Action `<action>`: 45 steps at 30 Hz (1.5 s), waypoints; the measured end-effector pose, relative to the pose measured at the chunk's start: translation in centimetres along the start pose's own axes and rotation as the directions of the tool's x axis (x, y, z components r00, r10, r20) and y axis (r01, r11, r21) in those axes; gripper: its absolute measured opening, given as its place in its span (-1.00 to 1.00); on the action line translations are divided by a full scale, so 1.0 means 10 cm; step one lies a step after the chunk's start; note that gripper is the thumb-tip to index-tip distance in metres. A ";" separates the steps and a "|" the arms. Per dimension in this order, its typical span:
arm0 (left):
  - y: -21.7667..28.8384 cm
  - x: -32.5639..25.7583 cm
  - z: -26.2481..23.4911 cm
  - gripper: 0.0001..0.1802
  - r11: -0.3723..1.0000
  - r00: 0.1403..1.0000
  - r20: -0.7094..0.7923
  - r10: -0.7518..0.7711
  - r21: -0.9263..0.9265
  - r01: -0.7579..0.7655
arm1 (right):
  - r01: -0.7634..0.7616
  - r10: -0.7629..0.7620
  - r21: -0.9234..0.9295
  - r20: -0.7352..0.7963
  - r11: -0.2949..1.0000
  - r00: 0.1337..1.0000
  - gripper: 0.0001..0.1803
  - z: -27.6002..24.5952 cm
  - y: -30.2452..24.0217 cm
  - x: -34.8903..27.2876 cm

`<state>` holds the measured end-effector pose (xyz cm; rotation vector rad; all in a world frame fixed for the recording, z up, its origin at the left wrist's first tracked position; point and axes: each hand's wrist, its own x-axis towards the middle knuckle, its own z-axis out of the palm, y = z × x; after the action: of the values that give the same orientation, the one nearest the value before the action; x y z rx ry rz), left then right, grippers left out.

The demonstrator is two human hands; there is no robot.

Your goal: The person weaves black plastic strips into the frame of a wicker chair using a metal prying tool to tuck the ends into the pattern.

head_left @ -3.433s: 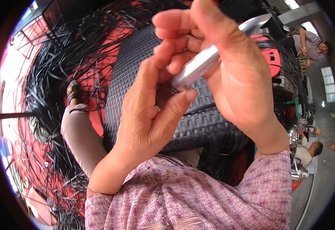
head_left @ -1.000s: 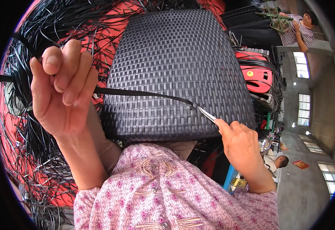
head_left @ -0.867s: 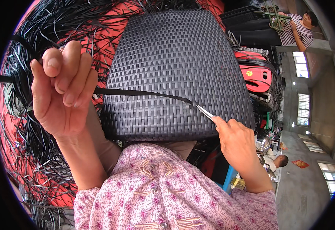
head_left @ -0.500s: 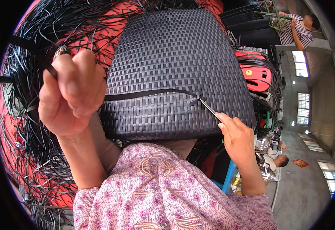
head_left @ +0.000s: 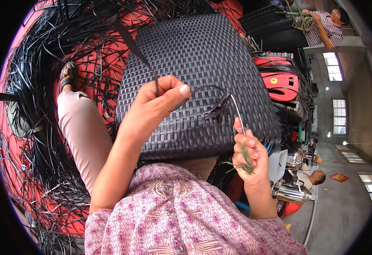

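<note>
A dark woven wicker panel rests on my lap. My left hand is closed around a black plastic weaving strip that runs up and away to the upper left and loops over the panel. My right hand grips a thin metal hooked tool with green cord wrapped at its handle. The tool's tip sits at the looped strip on the panel's near right part.
Heaps of loose black strips cover the red floor on the left. My sandalled foot is at the upper left. A red machine stands to the right. One person sits at the top right, another at the lower right.
My left hand has come in from the far left to above the panel, so the strip is now slack and looped. My right hand has shifted slightly with the tool.
</note>
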<state>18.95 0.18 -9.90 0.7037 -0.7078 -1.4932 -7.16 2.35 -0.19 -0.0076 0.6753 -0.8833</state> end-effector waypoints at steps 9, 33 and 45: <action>-0.60 0.41 0.36 -0.69 0.880 0.972 0.229 -0.054 0.471 -0.062 | -0.035 0.047 -0.069 0.192 0.997 0.980 -0.55 -0.18 0.05 0.00; 0.30 0.29 0.68 -0.81 0.895 0.960 0.277 -0.047 0.438 -0.082 | 0.315 0.048 -0.936 0.311 -0.160 0.949 -0.68 0.95 -0.59 0.62; 0.38 -0.03 0.62 -0.68 0.948 0.978 0.207 -0.007 0.314 -0.059 | -0.092 0.128 -0.797 -0.207 -0.597 0.970 -0.68 1.02 -0.92 0.44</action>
<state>16.40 0.44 -3.07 0.7844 -1.1316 -1.4553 -6.16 -9.46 8.02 -1.7909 1.2630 0.4969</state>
